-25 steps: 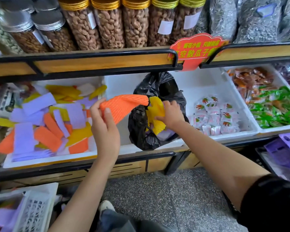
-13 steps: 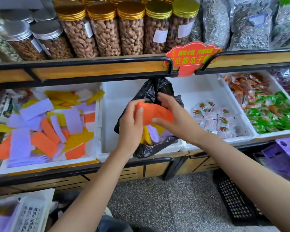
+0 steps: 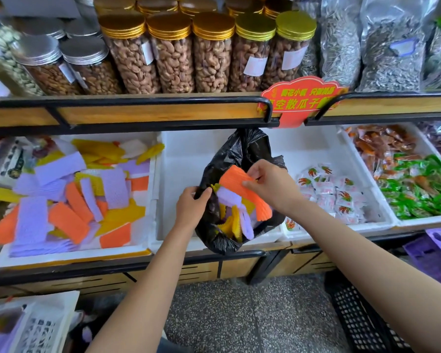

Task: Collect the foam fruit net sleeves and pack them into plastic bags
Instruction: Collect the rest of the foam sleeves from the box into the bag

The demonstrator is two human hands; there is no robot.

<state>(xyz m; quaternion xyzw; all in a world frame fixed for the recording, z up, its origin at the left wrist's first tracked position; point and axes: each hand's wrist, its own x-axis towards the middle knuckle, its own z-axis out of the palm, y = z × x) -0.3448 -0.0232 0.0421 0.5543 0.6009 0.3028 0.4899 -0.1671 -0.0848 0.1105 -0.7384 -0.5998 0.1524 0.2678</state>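
Orange foam sleeve [image 3: 242, 193] sits at the black plastic bag's [image 3: 242, 154] mouth, pinched by the right hand [image 3: 270, 184]; the left hand [image 3: 191, 207] grips what seems the bag's rim.

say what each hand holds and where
Right hand pinches the orange foam net sleeve at its upper end; left hand grips the black plastic bag by its rim.

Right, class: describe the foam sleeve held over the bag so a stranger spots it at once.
Below the red sign, find the black plastic bag at the middle white tray. At its mouth the right hand pinches an orange foam net sleeve. It is the only orange one there; the sleeves inside are purple and yellow.
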